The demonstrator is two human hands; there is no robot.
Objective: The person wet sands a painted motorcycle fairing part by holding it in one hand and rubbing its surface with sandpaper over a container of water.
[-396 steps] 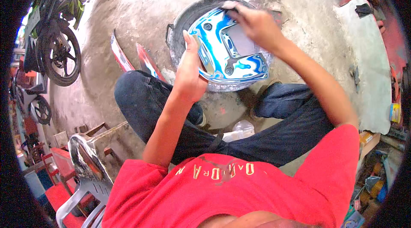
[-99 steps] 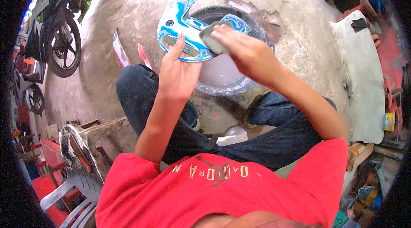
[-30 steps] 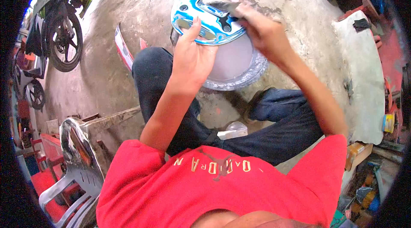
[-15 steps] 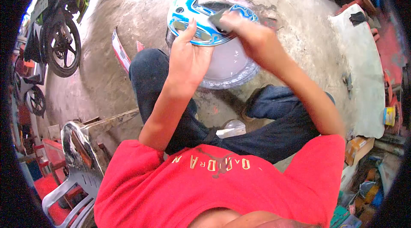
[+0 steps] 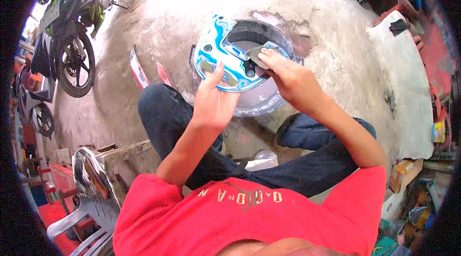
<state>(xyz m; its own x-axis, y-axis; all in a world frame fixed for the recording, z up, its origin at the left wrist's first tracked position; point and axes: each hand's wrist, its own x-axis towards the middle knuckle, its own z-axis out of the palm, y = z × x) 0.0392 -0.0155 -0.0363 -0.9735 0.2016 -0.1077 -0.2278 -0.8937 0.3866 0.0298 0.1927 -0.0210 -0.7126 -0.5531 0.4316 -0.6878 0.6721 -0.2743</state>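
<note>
A glossy blue-and-white swirled panel, curved and with screw holes, looks like a motorcycle body cover. My left hand grips its near edge, thumb on top and the other fingers hidden underneath. In my right hand is a folded dark grey sheet that looks like sandpaper, pinched under the fingers and lying against the panel's right part. Below the panel stands a round dark basin with cloudy greyish liquid in it, partly covered by the panel and my hands.
Two red-and-white pieces lie on the concrete floor to the left. Motorcycles stand further left. A plastic chair is near my left side. A pale board and a cardboard box are on the right.
The view has tilted, so everything sits lower in the picture. My right hand, blurred by motion before, is now sharper, and the sheet has slid slightly right along the panel.
</note>
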